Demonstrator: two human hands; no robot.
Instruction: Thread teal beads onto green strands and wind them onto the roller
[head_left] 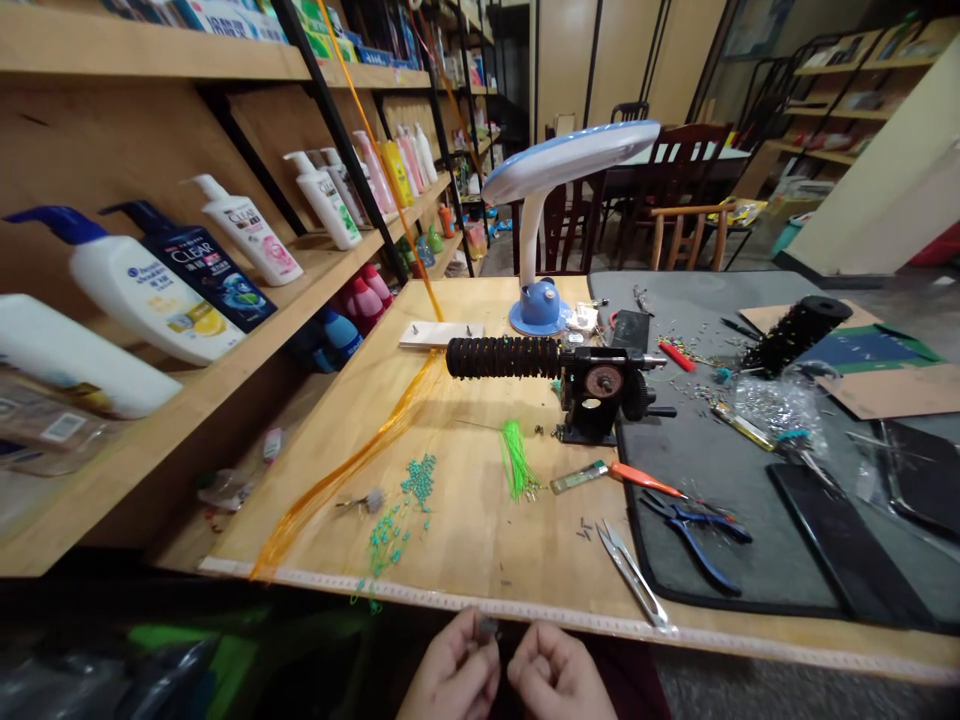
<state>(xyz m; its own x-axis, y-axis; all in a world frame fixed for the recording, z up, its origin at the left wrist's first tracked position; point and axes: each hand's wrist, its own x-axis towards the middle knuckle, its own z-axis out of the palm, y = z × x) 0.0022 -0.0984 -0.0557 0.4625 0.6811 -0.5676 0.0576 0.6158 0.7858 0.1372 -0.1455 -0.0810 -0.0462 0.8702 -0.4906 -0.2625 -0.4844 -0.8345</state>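
My left hand (456,668) is closed at the table's front edge, a small dark piece (488,628) at its fingertips; its kind is too small to tell. Close beside it, my right hand (556,672) has its fingers curled, and what they hold, if anything, is hidden. Beyond my hands lie a bundle of bright green threads (516,458), several teal beads (418,480) and a teal beaded tangle (386,540). Silver thread snips (631,575) rest to the right, near blue-handled pliers (694,540) and an orange-handled tool (645,478).
A black hand-cranked device (600,395) with a ridged roller (504,357) stands mid-table. Orange threads (352,455) run down the left side. Behind are a blue-and-white lamp (538,305), a grey mat (697,440) and a black cylinder (799,335). Bottle shelves (330,275) line the left.
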